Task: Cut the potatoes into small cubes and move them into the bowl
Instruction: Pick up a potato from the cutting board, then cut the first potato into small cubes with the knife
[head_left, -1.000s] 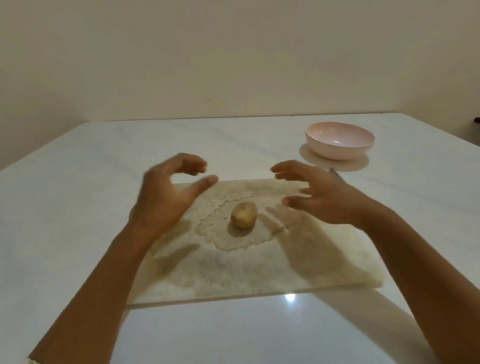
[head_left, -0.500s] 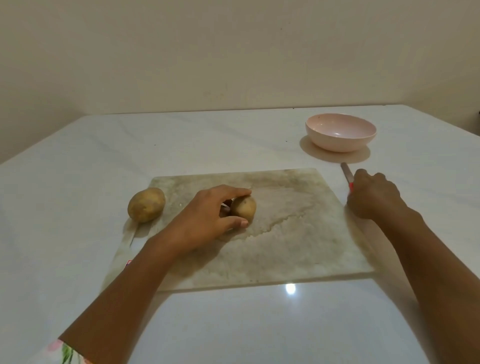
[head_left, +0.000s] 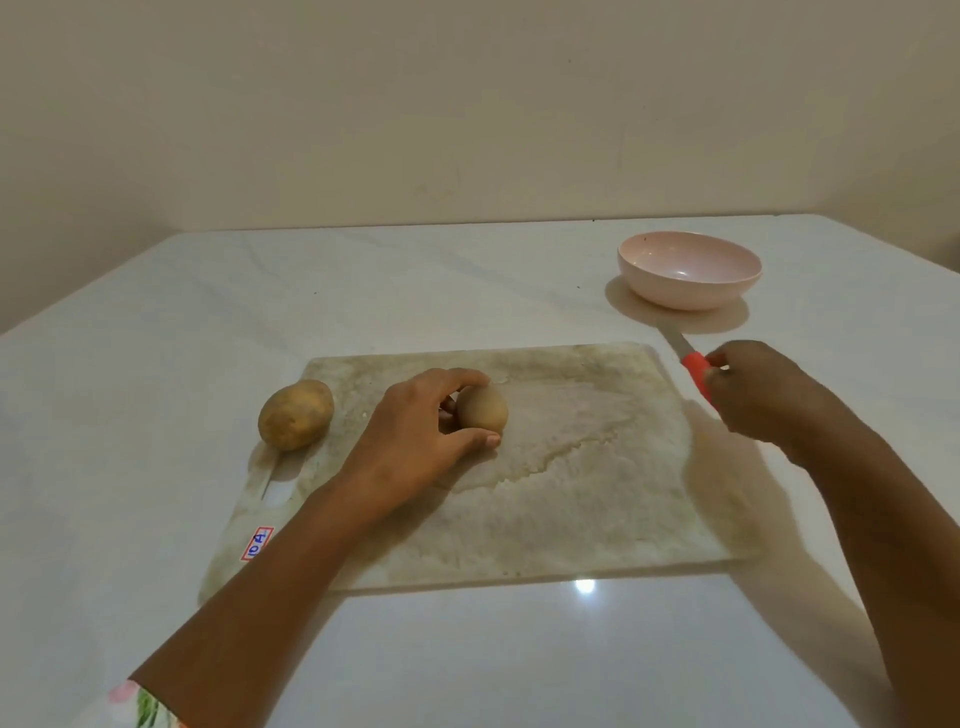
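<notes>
The left hand (head_left: 415, 436) is curling its fingers and thumb around a small potato (head_left: 483, 408), steadying it near the middle of the cutting board (head_left: 571, 493). The right hand (head_left: 763, 395) is gripping the red handle of a knife (head_left: 693, 364) just off the board's far right corner. The blade is pointing away toward the pink bowl (head_left: 675, 299) and is well apart from the held potato. A second, larger potato (head_left: 295, 414) is sitting whole at the board's left edge. The bowl is standing on the surface (head_left: 467, 649) beyond the knife, with nothing showing inside it. By my judgement the task is only beginning: no cut is showing, no cubes are lying on the board, and both potatoes are waiting to be diced and carried across.
</notes>
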